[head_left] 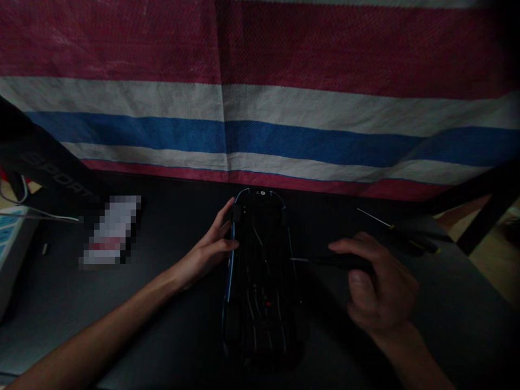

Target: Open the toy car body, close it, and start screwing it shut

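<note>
A dark toy car body (260, 281) with a blue edge lies upside down on the dark table (162, 303), its inside with thin wires facing up. My left hand (211, 246) rests against its left side near the far end, thumb and fingers on the blue rim. My right hand (379, 287) holds a black-handled screwdriver (325, 260), its thin metal tip pointing left at the car's right edge.
A second screwdriver (400, 232) with a yellow mark lies on the table at the far right. A striped red, white and blue tarp (260, 108) hangs behind. A small white packet (110, 232) lies at left, a white device (10, 244) with a cable beyond it.
</note>
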The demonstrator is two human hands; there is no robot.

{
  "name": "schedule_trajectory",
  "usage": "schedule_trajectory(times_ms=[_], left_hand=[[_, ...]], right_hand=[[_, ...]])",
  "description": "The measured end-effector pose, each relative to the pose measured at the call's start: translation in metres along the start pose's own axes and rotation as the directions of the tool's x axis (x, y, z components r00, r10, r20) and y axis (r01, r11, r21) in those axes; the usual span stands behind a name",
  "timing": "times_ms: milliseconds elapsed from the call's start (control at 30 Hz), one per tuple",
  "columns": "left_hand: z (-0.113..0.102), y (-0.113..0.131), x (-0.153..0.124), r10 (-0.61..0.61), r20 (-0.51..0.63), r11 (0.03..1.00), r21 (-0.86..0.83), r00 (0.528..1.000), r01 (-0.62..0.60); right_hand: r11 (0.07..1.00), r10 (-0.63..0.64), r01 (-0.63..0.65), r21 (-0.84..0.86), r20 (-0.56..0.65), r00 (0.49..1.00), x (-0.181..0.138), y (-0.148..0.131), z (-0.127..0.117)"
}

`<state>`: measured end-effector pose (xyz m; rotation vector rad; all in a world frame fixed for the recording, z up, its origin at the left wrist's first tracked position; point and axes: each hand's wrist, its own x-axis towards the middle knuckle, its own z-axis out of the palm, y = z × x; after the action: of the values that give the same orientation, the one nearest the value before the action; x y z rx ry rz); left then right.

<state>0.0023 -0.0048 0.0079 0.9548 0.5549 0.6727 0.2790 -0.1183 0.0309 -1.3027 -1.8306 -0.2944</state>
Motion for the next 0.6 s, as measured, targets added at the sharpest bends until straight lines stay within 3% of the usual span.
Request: schedule_trajectory(times_ms=[267, 400, 600], left_hand=[[0.0023, 0.0020, -0.0022, -0.013, -0.014, 1.000, -0.001, 1.000, 0.013], [0.0011, 0.0018, -0.0017, -0.016, -0.004, 1.000, -0.010, 1.000, 0.016], [0.0010, 0.0027, -0.0012, -0.018, -0.013, 1.000, -0.017, 1.000, 0.017]], right_hand=[[0.992, -0.077, 0.078, -0.101, 0.012, 0.997, 0.0042, -0.0014, -0.0029], [0.999, -0.030, 0.032, -0.035, 0.048, 0.998, 0.0040, 0.0009, -0.0038], [0.994, -0.028, 0.028, -0.109, 0.006, 1.000, 0.0044, -0.0025, -0.0053]])
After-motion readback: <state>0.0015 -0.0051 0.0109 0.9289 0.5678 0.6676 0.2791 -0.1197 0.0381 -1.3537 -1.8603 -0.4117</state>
